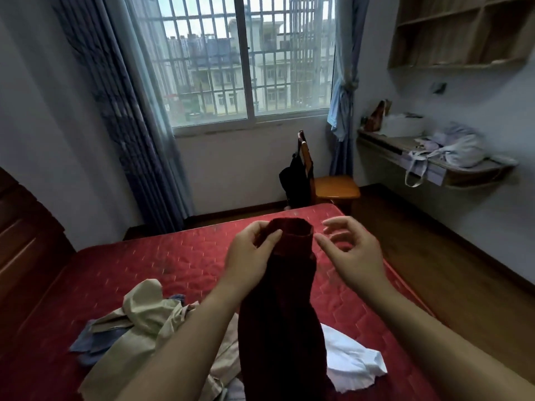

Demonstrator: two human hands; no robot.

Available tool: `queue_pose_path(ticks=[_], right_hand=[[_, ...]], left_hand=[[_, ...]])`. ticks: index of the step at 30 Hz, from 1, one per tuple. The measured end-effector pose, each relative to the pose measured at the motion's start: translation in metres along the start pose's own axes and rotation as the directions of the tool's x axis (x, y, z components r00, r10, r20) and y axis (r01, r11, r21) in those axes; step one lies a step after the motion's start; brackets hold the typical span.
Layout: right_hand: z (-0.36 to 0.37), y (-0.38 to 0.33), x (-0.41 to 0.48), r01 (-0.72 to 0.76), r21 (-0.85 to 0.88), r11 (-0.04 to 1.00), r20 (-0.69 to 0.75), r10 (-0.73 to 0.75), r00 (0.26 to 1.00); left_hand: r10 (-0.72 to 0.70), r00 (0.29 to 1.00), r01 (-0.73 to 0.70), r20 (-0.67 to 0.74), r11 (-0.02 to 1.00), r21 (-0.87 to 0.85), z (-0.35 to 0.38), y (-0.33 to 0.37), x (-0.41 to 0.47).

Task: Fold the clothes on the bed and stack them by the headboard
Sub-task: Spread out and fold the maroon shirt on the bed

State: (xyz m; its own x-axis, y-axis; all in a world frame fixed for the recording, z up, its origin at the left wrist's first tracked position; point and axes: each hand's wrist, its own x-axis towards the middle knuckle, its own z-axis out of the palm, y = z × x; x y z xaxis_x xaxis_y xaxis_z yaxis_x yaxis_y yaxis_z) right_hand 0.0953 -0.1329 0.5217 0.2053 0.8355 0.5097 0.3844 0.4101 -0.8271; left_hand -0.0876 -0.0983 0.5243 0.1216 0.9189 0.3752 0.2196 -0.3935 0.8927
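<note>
A dark maroon knitted garment (282, 319) hangs in front of me above the red quilted bed (173, 261). My left hand (250, 256) pinches its ribbed top edge from the left side. Just right of that edge, my right hand (353, 253) hovers with fingers spread, not touching the cloth. Below my arms a loose pile lies on the mattress: a beige garment (139, 322), a blue piece (86, 342) under it, and a white garment (353, 363) to the right. The dark wooden headboard (20, 244) stands at the left edge.
A wooden chair (333, 186) with a black bag (295, 180) hung on it stands past the bed's far corner. A wall-mounted desk (451, 169) with bags and cloth is at the right. Curtains frame a barred window (246, 62) ahead. Wooden floor runs along the bed's right side.
</note>
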Motion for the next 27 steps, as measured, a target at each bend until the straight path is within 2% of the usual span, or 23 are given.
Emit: queue_pose_path(ticks=[2, 4, 7, 9, 12, 14, 17, 20, 23, 25, 27], right_hand=[[-0.004, -0.014, 0.016, 0.05, -0.03, 0.998, 0.107, -0.047, 0.993], [-0.003, -0.034, 0.032, 0.003, 0.084, 0.996, 0.273, -0.026, 0.962], [0.002, -0.054, 0.043, -0.027, 0.172, 0.985, 0.351, -0.036, 0.936], [0.01, -0.06, 0.039, 0.026, 0.153, 0.988, 0.309, -0.073, 0.948], [0.029, -0.061, 0.03, 0.103, 0.202, 0.974, 0.099, -0.125, 0.987], [0.039, -0.059, 0.027, 0.108, 0.188, 0.976, 0.026, -0.115, 0.993], [0.043, -0.055, 0.028, 0.145, 0.108, 0.984, 0.028, -0.149, 0.989], [0.038, -0.05, 0.033, 0.201, 0.052, 0.978, -0.037, -0.199, 0.979], [0.031, -0.039, 0.037, 0.231, -0.088, 0.969, -0.06, -0.236, 0.97], [0.023, -0.031, 0.038, 0.217, -0.169, 0.962, -0.021, -0.223, 0.975], [0.013, -0.025, 0.038, 0.213, -0.221, 0.952, -0.041, -0.227, 0.973]], left_hand=[[0.122, 0.991, -0.121, 0.046, 0.992, -0.026, -0.005, 0.02, 0.011], [0.216, 0.973, -0.212, 0.077, 0.976, -0.057, -0.01, 0.041, 0.022], [0.286, 0.956, -0.274, 0.059, 0.948, -0.161, -0.016, 0.062, 0.035], [0.286, 0.958, -0.278, 0.008, 0.936, -0.215, -0.019, 0.065, 0.036], [0.215, 0.976, -0.213, -0.019, 0.941, -0.262, -0.02, 0.056, 0.03], [0.165, 0.986, -0.167, -0.033, 0.944, -0.283, -0.02, 0.045, 0.024], [0.157, 0.987, -0.161, -0.034, 0.962, -0.22, -0.022, 0.028, 0.016], [0.133, 0.991, -0.131, 0.034, 0.99, -0.06, -0.02, 0.008, 0.007], [0.09, 0.992, -0.098, 0.089, 0.991, 0.089, -0.003, -0.02, -0.009], [0.084, 0.995, -0.089, 0.046, 0.989, 0.118, 0.009, -0.034, -0.015], [0.081, 0.997, -0.081, 0.008, 0.992, 0.096, 0.019, -0.039, -0.017]])
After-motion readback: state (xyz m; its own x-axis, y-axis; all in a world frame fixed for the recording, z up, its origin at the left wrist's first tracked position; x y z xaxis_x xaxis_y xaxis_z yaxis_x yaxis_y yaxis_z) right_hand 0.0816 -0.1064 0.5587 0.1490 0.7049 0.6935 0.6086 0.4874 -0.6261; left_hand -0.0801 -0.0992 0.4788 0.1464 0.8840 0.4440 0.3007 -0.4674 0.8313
